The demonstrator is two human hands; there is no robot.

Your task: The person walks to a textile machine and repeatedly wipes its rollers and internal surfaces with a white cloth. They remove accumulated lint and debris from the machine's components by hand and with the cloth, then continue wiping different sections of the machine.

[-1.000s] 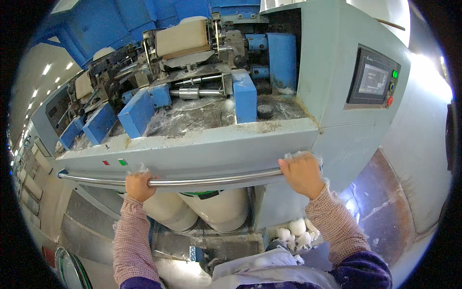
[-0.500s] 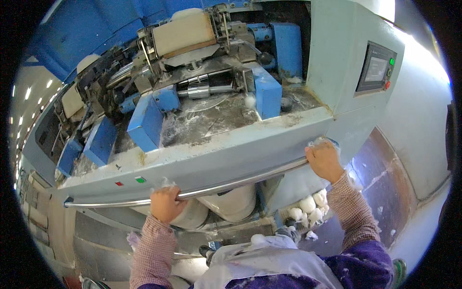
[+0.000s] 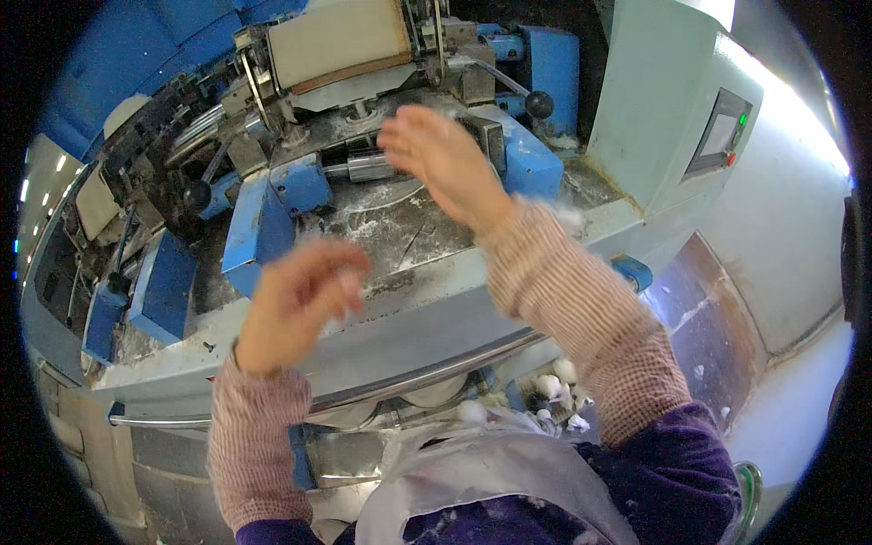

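Observation:
Both my hands are raised over a machine bed (image 3: 400,241) dusted with white fluff. My right hand (image 3: 445,165), fingers stretched out and empty, hovers before a shiny metal cylinder (image 3: 371,166). Lower and to the left, my left hand (image 3: 298,304) hangs above the bed's front edge, by a blue block (image 3: 259,227). It is blurred, with thumb and fingers apart and nothing visible in it. Above the cylinder stands a cream-coloured roller pad (image 3: 341,44) with a brown lower edge. A steel rail (image 3: 427,371) runs along the machine's front, below both hands.
A lever with a black ball knob (image 3: 539,104) juts out at the right, and another black knob (image 3: 197,195) at the left. A control panel (image 3: 718,132) is on the pale cabinet at the right. White fibre clumps (image 3: 559,386) lie below the rail.
Both hands have let go of the steel rail and risen over the machine bed, the right one farther in. My view has moved closer to the machine.

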